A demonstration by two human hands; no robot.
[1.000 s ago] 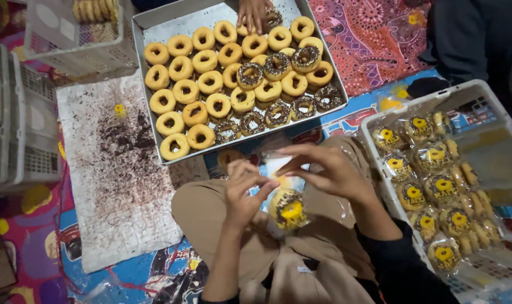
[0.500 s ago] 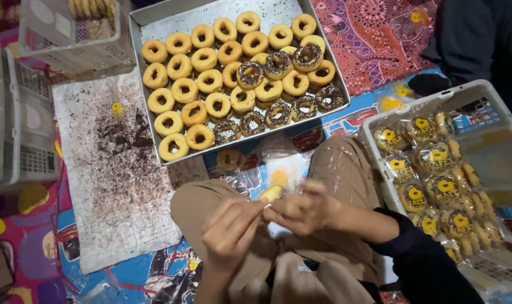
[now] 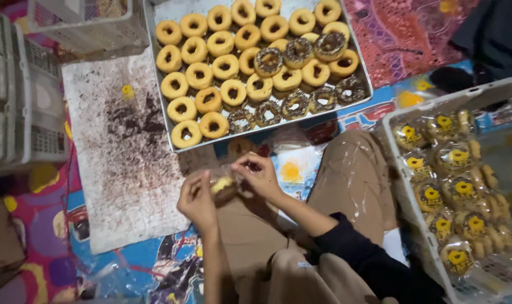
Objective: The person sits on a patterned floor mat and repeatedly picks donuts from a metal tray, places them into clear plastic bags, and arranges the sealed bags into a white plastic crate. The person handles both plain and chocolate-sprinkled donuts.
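Both hands are meeting over the lap, pinching a small clear plastic wrapper with a doughnut inside: the left hand is closing its fingers on the wrapper's near-left edge, while the right hand is gripping the other side with thumb and fingertips pressed together on the plastic (the doughnut itself is mostly hidden, only a pale yellowish patch is showing between the fingers). Just beyond the grip, a shallow rectangular metal tray is sitting on the floor, carrying rows of plain golden ring doughnuts and, toward its right end, several chocolate-sprinkled ring doughnuts. To the left of the grip a white sheet dusted with dark crumbs is lying flat. Well to the right of the grip, a white plastic crate is holding bagged doughnuts with round yellow labels. Directly beneath the hands, tan trousers are covering the folded knees, and a loose clear bag with a yellow patch is lying just right of the grip.
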